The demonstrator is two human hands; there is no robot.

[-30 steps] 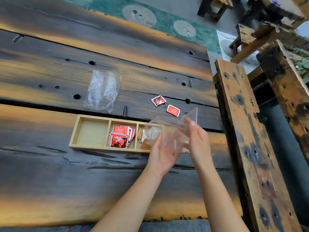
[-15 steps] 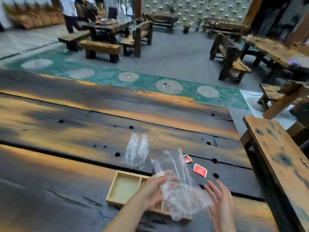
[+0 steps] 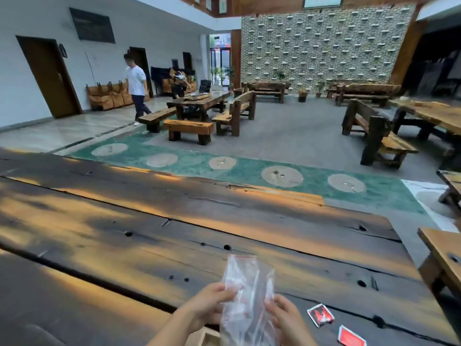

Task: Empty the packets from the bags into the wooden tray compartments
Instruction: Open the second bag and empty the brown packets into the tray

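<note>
A clear plastic bag (image 3: 247, 290) with a red zip strip stands upright between my hands at the bottom of the view. My left hand (image 3: 209, 304) pinches its left side and my right hand (image 3: 287, 318) pinches its right side. The bag looks empty. Only a corner of the wooden tray (image 3: 208, 337) shows at the bottom edge, behind the bag. Two red packets (image 3: 320, 315) (image 3: 351, 337) lie loose on the table to the right of my right hand. The tray's compartments are out of view.
The dark plank table (image 3: 149, 233) stretches ahead and left. A wooden bench (image 3: 446, 255) stands at the right. Beyond lie a green floor strip, more tables and benches, and two people far off at the left.
The camera has tilted up, so the tray and the second bag dropped out of view. My right hand has taken hold of the bag, which now stands upright between both hands.
</note>
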